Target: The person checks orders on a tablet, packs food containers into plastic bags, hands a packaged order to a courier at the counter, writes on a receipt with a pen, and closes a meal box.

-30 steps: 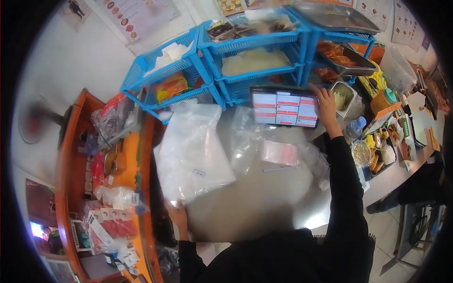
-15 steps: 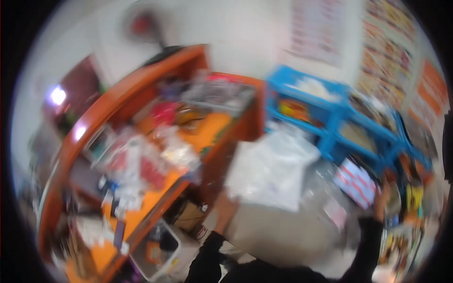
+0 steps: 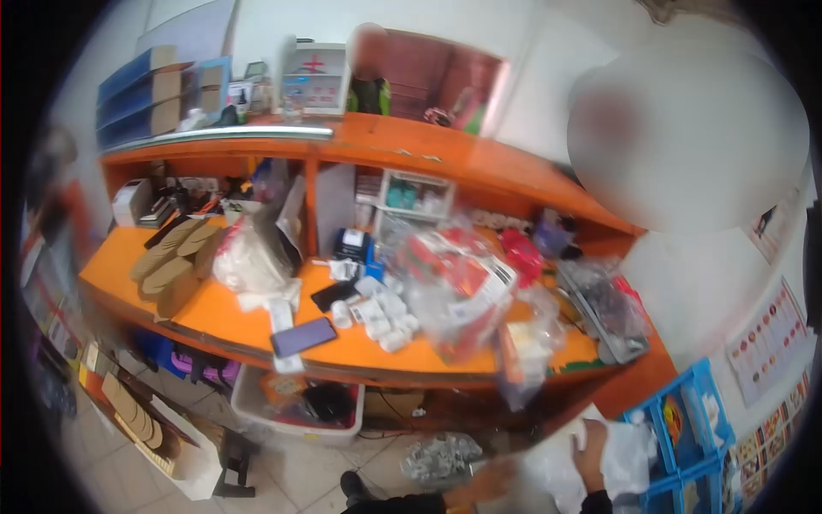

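The fingers of the right hand (image 3: 589, 458) lie over the white plastic bag (image 3: 632, 456), the thumb parted from the others and white showing in the gap; whether they pinch the plastic or only press on it, I cannot tell. The left hand (image 3: 491, 481) is blurred near the bag's other edge, so its grip cannot be read either, nor whether it touches the plastic. The bag is at the lower right of the view, just beside the blue rack (image 3: 679, 447). As far as can be judged, the handling is at an early point: both hands are at or close to the bag, but no spread mouth shows, nothing can be made out inside it, and it does not look lifted away. Whether one layer has been parted from any others is too blurred to say. Well apart from the hands, the orange counter (image 3: 214, 319) holds a purple phone (image 3: 305, 337), white rolls (image 3: 390, 319) and a clear bag with red contents (image 3: 452, 283), none of them touched by either hand.
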### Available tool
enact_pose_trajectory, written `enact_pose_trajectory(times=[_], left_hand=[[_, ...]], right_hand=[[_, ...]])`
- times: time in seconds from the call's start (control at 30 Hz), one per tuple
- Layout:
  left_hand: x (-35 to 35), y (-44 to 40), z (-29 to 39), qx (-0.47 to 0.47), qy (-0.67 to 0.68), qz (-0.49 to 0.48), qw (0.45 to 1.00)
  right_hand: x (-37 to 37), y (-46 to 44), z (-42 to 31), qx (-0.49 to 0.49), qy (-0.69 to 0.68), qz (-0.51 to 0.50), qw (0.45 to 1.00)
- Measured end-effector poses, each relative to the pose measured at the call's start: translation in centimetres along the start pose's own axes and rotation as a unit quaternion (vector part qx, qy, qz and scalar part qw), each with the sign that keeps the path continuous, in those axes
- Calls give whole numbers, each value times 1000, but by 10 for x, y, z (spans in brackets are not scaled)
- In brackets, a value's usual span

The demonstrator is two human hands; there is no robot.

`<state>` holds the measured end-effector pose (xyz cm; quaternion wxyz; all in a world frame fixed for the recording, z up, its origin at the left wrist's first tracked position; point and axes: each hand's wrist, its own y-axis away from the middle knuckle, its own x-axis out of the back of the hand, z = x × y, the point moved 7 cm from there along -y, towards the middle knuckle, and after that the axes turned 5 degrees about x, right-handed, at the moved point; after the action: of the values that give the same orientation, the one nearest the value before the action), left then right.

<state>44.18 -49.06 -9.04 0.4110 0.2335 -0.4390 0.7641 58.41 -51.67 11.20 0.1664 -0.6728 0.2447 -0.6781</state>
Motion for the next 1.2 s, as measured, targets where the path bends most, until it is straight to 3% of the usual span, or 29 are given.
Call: enact_pose_trajectory(times=[0.07, 0.2, 0.27, 0.3, 0.33, 0.37, 0.4, 0.43, 0.47, 0.5, 0.57, 0.6, 0.63, 0.7, 0.8, 0.83, 0.9, 0.97, 1.03, 1.07, 1.2], left_hand=[[26, 21, -20, -35, 4, 53, 998], [136, 68, -80, 73, 140, -49, 986], [190, 111, -153, 124, 68, 117, 983], [262, 127, -176, 187, -8, 129, 974], [313, 156, -220, 352, -109, 148, 918], [380, 185, -239, 348, -86, 295, 886], [424, 231, -252, 425, -254, 411, 766], [467, 268, -275, 401, -140, 527, 736], [502, 297, -290, 462, -174, 565, 661], [527, 326, -310, 551, -326, 508, 577], [554, 378, -364, 663, -441, 464, 388], [566, 371, -367, 659, -446, 464, 389], [576, 365, -376, 738, -440, 360, 364], [581, 368, -396, 802, -431, 248, 330], [572, 386, -404, 789, -420, 372, 252], [571, 386, -406, 786, -428, 368, 253], [572, 375, -414, 794, -543, 190, 196], [578, 371, -416, 767, -576, 192, 208], [579, 364, -394, 814, -454, 299, 205], [573, 376, -419, 779, -529, 207, 265], [584, 345, -394, 824, -452, 180, 290]], right_hand=[[-56, -61, -55, 77, -81, -25, 993], [-181, -127, -137, 186, -152, -145, 960], [-221, -149, -159, 219, -122, -145, 957], [-236, -157, -168, 243, -99, -145, 954], [-245, -162, -173, 248, -101, -142, 953], [-255, -167, -172, 242, -79, -153, 955], [-264, -168, -170, 233, -58, -164, 957], [-267, -168, -167, 232, -63, -161, 957], [-270, -165, -163, 243, -64, -161, 955], [-276, -164, -159, 253, -64, -161, 952], [-275, -164, -157, 266, -55, -140, 952], [-274, -163, -159, 281, -42, -127, 950], [-281, -162, -153, 277, -46, -125, 952], [-295, -160, -144, 282, -82, -152, 944], [-307, -156, -137, 251, -69, -215, 941], [-303, -154, -140, 245, -77, -215, 942], [-291, -161, -143, 242, -36, -172, 954], [-292, -159, -138, 246, -54, -149, 956], [-288, -158, -139, 252, -69, -128, 957], [-286, -159, -141, 256, -45, -132, 957], [-281, -163, -144, 238, -43, -141, 960]])
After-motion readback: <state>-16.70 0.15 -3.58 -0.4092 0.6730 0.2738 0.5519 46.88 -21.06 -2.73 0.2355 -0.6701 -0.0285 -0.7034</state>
